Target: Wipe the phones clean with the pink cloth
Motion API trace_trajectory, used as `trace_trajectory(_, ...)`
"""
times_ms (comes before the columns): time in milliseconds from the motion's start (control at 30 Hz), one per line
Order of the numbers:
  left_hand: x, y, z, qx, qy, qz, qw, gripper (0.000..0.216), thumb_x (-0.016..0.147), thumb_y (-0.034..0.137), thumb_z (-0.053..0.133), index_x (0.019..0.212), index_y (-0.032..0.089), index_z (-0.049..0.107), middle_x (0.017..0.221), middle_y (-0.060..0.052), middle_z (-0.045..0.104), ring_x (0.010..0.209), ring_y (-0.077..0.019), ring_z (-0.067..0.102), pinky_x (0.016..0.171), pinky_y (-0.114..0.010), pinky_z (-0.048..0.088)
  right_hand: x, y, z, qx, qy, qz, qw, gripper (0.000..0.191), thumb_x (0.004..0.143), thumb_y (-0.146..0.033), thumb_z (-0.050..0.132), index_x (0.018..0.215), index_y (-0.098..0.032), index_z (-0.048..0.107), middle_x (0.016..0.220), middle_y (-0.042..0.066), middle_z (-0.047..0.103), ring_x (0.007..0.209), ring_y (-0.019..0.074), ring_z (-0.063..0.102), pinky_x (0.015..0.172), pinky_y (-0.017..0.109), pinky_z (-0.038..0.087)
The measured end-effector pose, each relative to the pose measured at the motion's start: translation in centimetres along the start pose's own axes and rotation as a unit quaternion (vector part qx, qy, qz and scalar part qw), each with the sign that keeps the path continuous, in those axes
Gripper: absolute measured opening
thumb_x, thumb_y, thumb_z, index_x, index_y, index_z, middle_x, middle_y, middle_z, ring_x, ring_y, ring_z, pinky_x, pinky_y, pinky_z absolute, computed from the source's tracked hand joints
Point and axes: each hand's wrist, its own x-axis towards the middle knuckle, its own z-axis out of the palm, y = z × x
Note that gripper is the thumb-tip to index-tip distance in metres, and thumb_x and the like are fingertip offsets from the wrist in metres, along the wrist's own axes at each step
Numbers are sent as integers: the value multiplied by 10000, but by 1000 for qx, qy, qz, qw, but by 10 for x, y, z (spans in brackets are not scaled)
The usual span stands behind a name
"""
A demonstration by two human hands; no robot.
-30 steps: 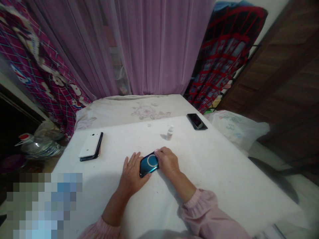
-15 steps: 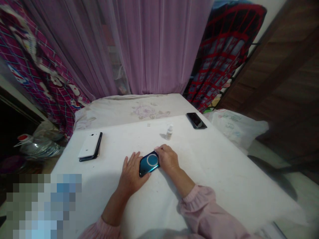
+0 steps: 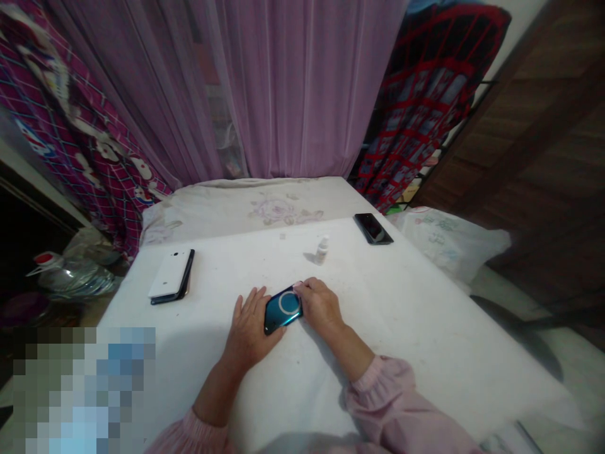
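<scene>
A glossy blue-green smartphone (image 3: 276, 313) with a pale ring on its back lies back up on the white-covered table. My left hand (image 3: 248, 328) grips its left end, thumb along the near edge and fingers at the far side. At the phone's right end, my right hand (image 3: 321, 306) is closed in a pinch. A bit of pale pink material, like a small cloth (image 3: 297, 287), shows at its fingertips over the phone's upper right corner; most of it is hidden. Beyond the hands stands a small white bottle (image 3: 322, 251).
Stacked phones, a white one (image 3: 171, 274) on top, lie at the left of the table (image 3: 401, 328). Dark phones (image 3: 372, 228) rest at the far right. A water jug (image 3: 70, 274) stands off the left edge, and a plastic bag (image 3: 449, 243) hangs off the right.
My right hand and its pink material have shifted slightly at the phone's upper right corner. My left hand and the phone stay in place.
</scene>
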Motion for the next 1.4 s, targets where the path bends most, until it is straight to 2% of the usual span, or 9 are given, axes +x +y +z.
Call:
trace_trajectory(133,0,-1,0,-3,1,1,1000,547,784,396,628,1277,193,509,1436,-176,515,1369,-357,425,1131,-597,266,5,-16,6,10,-4,-36,999,239,946,-232,514,891,-250,745,850,30,676,777,163,577,641,248,415)
trace_trajectory(267,0,-2,1,-4,-5,2,1000,559,785,401,628,1281,175,503,1438,-187,510,1375,-357,416,1130,-598,267,-14,-25,2,42,-21,-91,995,163,904,-203,580,927,-253,734,897,28,679,825,166,585,692,247,430)
trace_trajectory(400,-1,-1,1,-4,0,1,1000,548,789,398,627,1277,180,509,1438,-182,511,1368,-359,426,1132,-598,262,-24,-10,-6,38,-13,-65,997,204,944,-215,535,921,-259,733,844,16,669,767,148,577,655,238,407)
trace_trajectory(567,0,0,1,0,2,1,1000,542,791,396,625,1276,179,515,1436,-184,512,1366,-361,428,1130,-597,267,-7,-4,-3,14,-13,-21,1000,227,953,-227,522,920,-257,744,844,23,670,759,151,573,625,240,384)
trace_trajectory(700,0,1,0,2,-3,-6,1000,548,787,399,626,1277,179,515,1439,-178,512,1368,-356,427,1134,-596,260,-5,-19,0,10,-32,-58,998,202,932,-224,545,909,-252,744,866,30,674,791,165,580,659,251,411)
trace_trajectory(833,1,0,0,-1,-10,-5,1000,560,792,401,626,1287,170,502,1445,-184,503,1376,-356,414,1136,-601,256,-19,-20,-5,28,-60,-101,993,194,918,-215,571,1015,-268,731,945,37,688,863,174,586,723,253,441)
trace_trajectory(1100,1,1,-1,0,-19,-7,1000,557,796,400,625,1282,158,500,1449,-195,495,1382,-360,404,1134,-607,257,-3,-7,-6,-3,-46,-44,998,251,951,-221,511,938,-264,758,875,41,678,806,175,583,665,260,425)
trace_trajectory(1267,1,1,-2,1,-22,-10,1000,564,789,402,637,1281,160,506,1442,-193,503,1380,-362,406,1132,-609,261,-3,-22,-3,-4,-69,-88,994,197,931,-245,553,963,-254,748,912,50,679,840,191,590,676,272,430)
trace_trajectory(1400,0,2,-2,0,-15,-11,1000,566,790,402,644,1285,166,505,1444,-187,503,1377,-359,412,1133,-601,263,-19,-14,-8,6,-73,-115,991,213,952,-249,536,1015,-266,739,912,36,688,847,179,593,703,264,438)
